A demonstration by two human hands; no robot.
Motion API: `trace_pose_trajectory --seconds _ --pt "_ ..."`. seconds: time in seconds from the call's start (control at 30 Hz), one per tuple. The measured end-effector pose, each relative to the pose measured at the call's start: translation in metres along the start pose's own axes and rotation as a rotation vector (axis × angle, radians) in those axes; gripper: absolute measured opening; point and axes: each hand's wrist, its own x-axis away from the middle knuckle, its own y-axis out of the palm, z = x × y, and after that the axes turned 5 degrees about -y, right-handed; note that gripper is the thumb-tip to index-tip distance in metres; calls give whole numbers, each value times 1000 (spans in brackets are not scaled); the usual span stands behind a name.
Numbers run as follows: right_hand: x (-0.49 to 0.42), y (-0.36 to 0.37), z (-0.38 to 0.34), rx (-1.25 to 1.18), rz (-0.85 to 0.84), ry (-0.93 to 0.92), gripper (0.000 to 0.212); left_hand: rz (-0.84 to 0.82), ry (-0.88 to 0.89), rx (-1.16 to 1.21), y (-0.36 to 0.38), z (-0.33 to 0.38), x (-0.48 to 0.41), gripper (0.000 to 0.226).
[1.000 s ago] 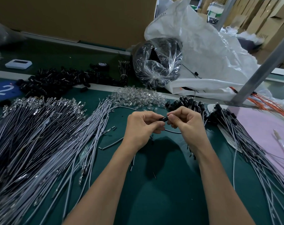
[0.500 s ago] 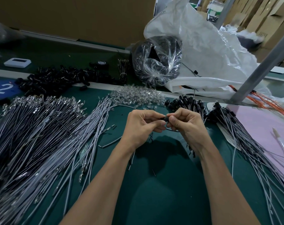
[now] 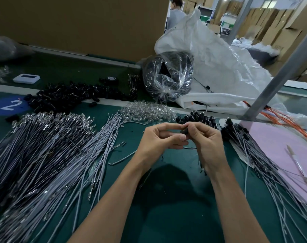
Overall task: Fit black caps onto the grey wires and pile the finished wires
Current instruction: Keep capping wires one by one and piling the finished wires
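Head view shows your left hand [image 3: 159,140] and right hand [image 3: 206,140] meeting over the green bench [image 3: 166,218], both pinching one black cap [image 3: 184,132], its grey wire [image 3: 189,147] looping just beneath them. Uncapped wires [image 3: 44,155] sprawl at your left, capped wires [image 3: 254,153] on pink paper [image 3: 280,142] at your right; behind, a knotted clear bag [image 3: 168,76] holds black parts.

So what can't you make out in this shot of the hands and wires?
- Head view: whether the small black cap sits fully on the thin grey wire; fingertips of left hand and right hand cover the joint.
- Head view: contents of the crumpled clear plastic bag; glare and folds obscure them.
- Head view: extent of the large pile of uncapped grey wires; cut off by the left edge.
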Motion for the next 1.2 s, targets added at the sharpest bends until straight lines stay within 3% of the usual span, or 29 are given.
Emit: trace_pose_trajectory --seconds 0.17,0.23,0.33,0.53,0.63,0.8,0.87,1.0,1.1,1.2 --pt "-5 -42 -51 -211 135 63 32 102 19 -14 -7 8 2 51" --pt "-13 -61 -70 -150 186 64 32 185 32 5 -7 8 2 55" --pt "-30 -77 -74 237 143 91 30 263 34 16 -6 8 1 49" --pt "-67 -70 -26 1009 56 98 38 302 1 -32 -6 2 1 13" --pt "-63 -55 -10 1102 86 -26 37 324 21 3 -8 1 0 9" --pt "-26 5 6 903 256 -253 16 748 119 -576 -13 -8 -6 23" --pt "-7 31 18 849 258 -281 12 790 174 -715 -10 -5 -4 33" --pt "11 53 37 836 83 -273 12 770 205 -1043 -7 16 3 35" --pt "12 51 40 824 100 -296 12 684 -40 -1461 -21 50 7 24" --pt "14 53 40 836 65 -297 12 669 -326 -1728 -44 73 21 18"
